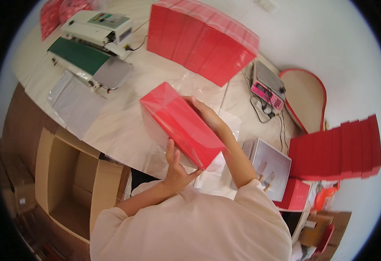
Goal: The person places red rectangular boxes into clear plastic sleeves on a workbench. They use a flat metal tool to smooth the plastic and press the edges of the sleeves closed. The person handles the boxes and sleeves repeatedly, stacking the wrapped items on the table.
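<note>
A red rectangular box (179, 122) wrapped in clear plastic film is held tilted above the pale marble-pattern table (121, 126). My left hand (176, 167) grips its near lower edge, thumb up against the side. My right hand (208, 115) is on its far right side, fingers pressed along the top edge. Loose clear film (232, 119) lies on the table under and behind the box.
A white and green sealing machine (92, 41) stands at the far left. A row of red boxes (201, 39) lies at the back, another red stack (336, 150) at right. A small scale (269, 85), a grey flat box (271, 167), and an open cardboard carton (70, 182) at lower left.
</note>
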The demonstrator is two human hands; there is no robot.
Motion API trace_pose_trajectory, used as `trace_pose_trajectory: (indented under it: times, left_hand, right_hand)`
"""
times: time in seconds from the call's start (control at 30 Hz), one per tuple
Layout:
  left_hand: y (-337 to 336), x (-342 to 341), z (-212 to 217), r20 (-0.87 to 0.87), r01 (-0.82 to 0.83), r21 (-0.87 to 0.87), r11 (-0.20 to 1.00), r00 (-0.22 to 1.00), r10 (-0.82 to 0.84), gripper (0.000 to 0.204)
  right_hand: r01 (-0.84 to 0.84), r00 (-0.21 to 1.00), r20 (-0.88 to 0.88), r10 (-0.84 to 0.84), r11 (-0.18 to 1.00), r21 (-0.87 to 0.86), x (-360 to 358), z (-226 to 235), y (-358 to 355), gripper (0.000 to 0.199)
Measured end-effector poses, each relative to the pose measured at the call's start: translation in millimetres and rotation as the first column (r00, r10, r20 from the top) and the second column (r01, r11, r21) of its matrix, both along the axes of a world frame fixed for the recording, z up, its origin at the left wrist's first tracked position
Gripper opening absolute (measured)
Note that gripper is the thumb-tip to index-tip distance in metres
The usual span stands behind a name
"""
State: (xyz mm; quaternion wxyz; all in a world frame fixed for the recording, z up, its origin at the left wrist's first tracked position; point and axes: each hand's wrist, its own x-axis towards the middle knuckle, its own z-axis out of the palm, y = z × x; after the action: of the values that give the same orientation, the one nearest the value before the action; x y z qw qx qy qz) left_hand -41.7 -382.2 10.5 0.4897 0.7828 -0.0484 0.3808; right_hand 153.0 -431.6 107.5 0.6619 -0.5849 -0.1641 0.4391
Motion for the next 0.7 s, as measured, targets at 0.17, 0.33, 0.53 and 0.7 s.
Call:
trace_pose_trajectory:
  times: [0.17,0.33,0.53,0.7]
  left_hand:
    - [35,8,55,0.121,-0.025,0.148,0.989,0.993,0.006,0.081]
    - [71,20,143,-0.159,0.187,0.330,0.925,0.977,-0.141,0.021]
    - [55,26,174,-0.396,0.433,0.465,0.772,0.882,-0.256,0.016]
    - [27,21,182,-0.535,0.489,0.446,0.749,0.817,-0.215,0.023]
  right_hand:
    - [0.487,0.692,0.718,-0.077,0.784,-0.385,-19,-34,-122,0.038]
    - [0.980,0.190,0.974,0.121,0.036,-0.196,-84,-83,-285,0.024]
    - [0.787,0.487,0.858,0.164,-0.508,-0.350,-139,-113,-362,0.029]
    - [0.591,0.716,0.698,0.011,-0.542,-0.598,-135,-127,-359,0.034]
